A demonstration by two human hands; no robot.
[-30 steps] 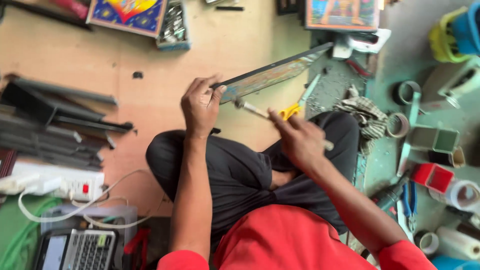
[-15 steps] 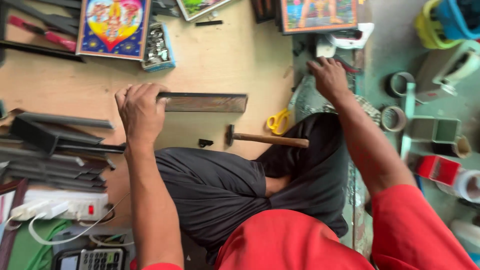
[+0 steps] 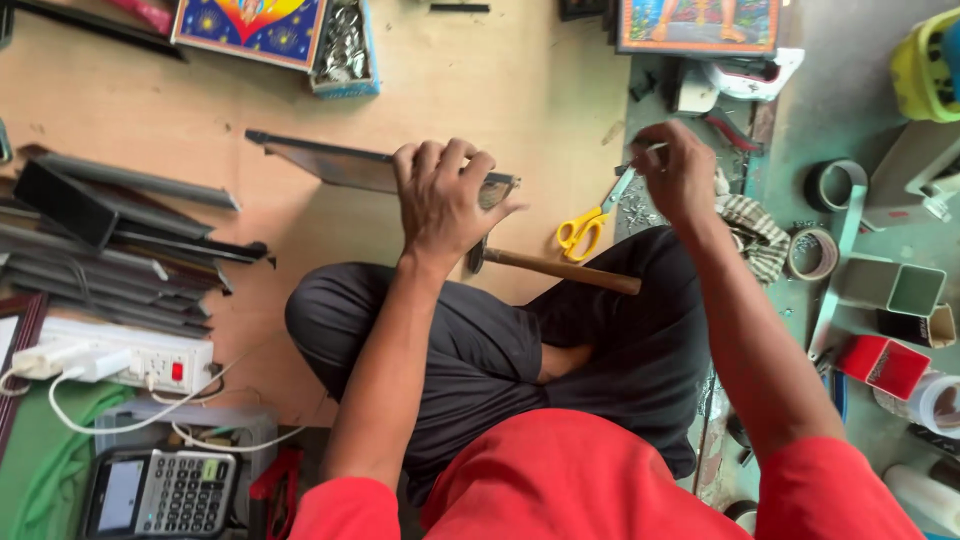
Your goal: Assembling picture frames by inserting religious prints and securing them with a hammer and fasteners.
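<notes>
While the left hand (image 3: 440,195) clamps the frame strip (image 3: 340,165) on the board, the right hand (image 3: 680,170) pinches a small nail (image 3: 655,148); best keep the strip steady.

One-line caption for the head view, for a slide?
Seated person's left hand grips a dark frame moulding; right hand pinches something small beside yellow scissors.

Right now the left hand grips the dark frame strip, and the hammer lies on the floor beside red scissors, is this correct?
Not quite: the head view shows yellow scissors. The left hand does grip the dark frame strip, and the hammer lies beside them.
</notes>
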